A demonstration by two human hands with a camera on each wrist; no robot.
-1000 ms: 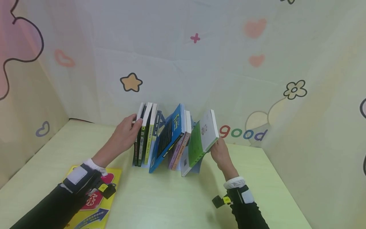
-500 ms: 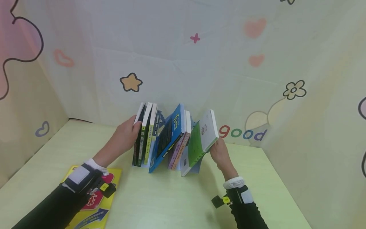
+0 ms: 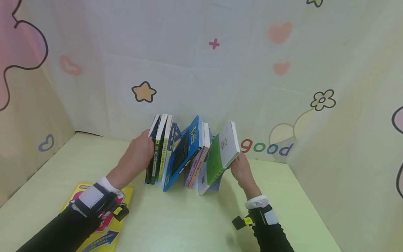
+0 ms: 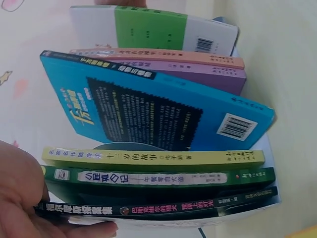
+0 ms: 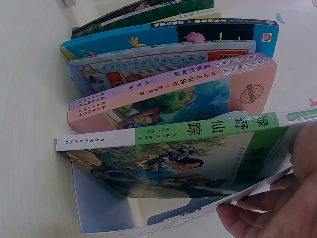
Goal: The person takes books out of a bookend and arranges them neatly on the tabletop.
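Observation:
A row of books stands in a pale blue-white book rack (image 5: pixel 101 210) on the table. My left hand (image 3: pixel 136 154) grips the rack's left end beside a black-spined book (image 4: pixel 163 208); in the left wrist view a finger lies along the outer panel. At the other end, my right hand (image 3: pixel 244 171) holds the end panel, fingers curled against its outside, beside a green-and-white book (image 3: pixel 215 164). Whether either grip also takes in a book, I cannot tell. Between them are a slanting blue book (image 3: pixel 184 148), pink (image 4: pixel 223 58) and purple books (image 4: pixel 198 69), and yellow (image 4: pixel 208 157) and dark green books (image 4: pixel 247 176).
A yellow booklet (image 3: pixel 122 213) lies flat at the table's front left, partly under my left forearm. Behind the rack rises a pale patterned cloth wall (image 3: pixel 189 84), with side walls left and right. The table surface (image 3: pixel 170 224) stretches in front.
My left hand has shifted slightly, its thumb no longer showing across the book tops. The right hand keeps its hold. The books and rack stay in place; the view tilts slightly.

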